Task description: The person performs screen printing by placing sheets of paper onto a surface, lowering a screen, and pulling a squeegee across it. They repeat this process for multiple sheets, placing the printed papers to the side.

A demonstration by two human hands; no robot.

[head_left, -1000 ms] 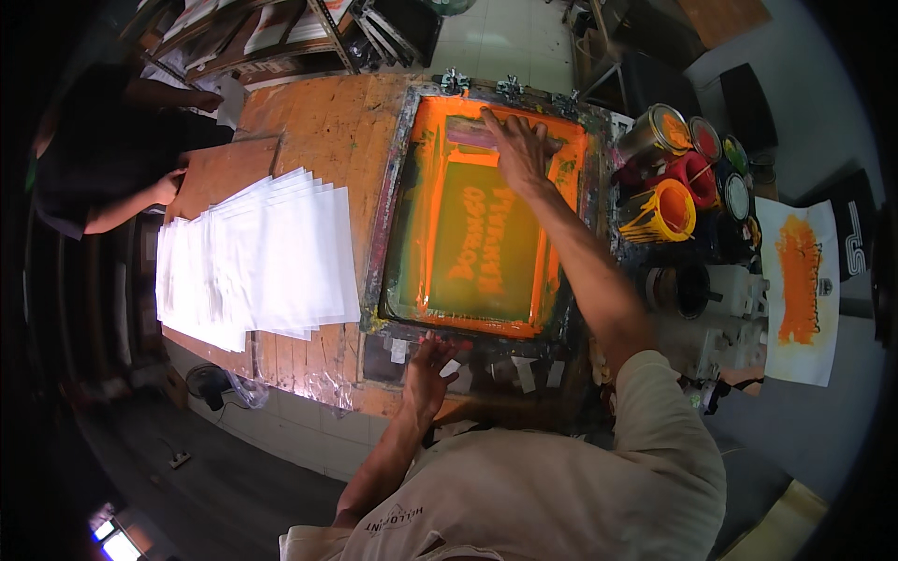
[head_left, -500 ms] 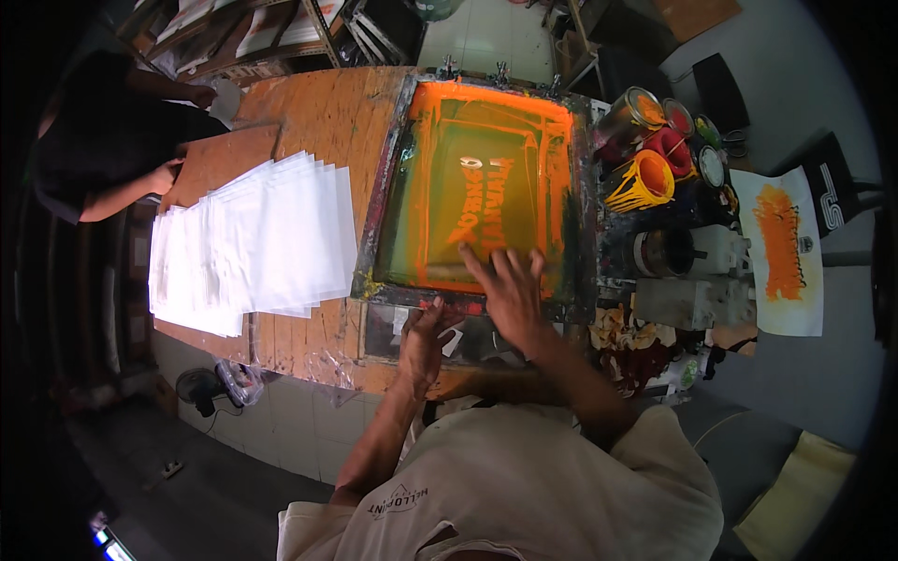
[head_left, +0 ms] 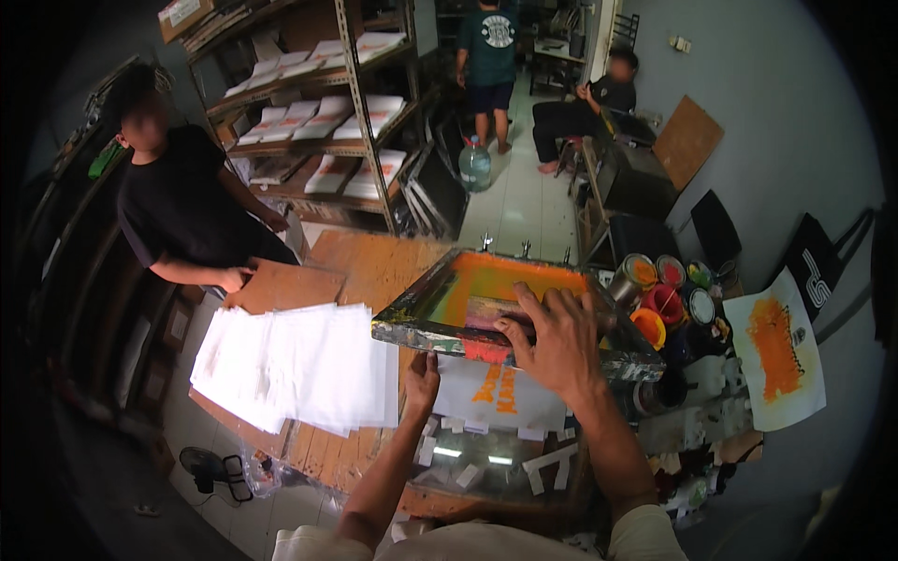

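Observation:
A screen-printing frame point(head_left: 421, 329) with orange ink on its mesh is tilted, its near edge raised above the table. Across the mesh, near that edge, lies a wooden bar like a squeegee point(head_left: 493, 313). My right hand point(head_left: 558, 341) is closed over the squeegee, with the thumb toward the frame's near rim. Below the frame's left part is my left hand point(head_left: 423, 381), fingers curled, close to both the rim and the sheet; what it holds is hidden. Under the frame lies a white sheet point(head_left: 538, 404) with fresh orange lettering.
A stack of white sheets point(head_left: 299, 369) covers the table's left side. Ink cans point(head_left: 638, 271) stand to the right, near a sheet with an orange print point(head_left: 776, 351). A co-worker point(head_left: 187, 192) touches a brown board point(head_left: 285, 285). Behind stands a shelving rack point(head_left: 351, 93) with printed sheets.
The frame's near edge has come up, baring the printed sheet beneath. My right hand has closed over the squeegee; my left hand is now below the rim. The view has tipped up.

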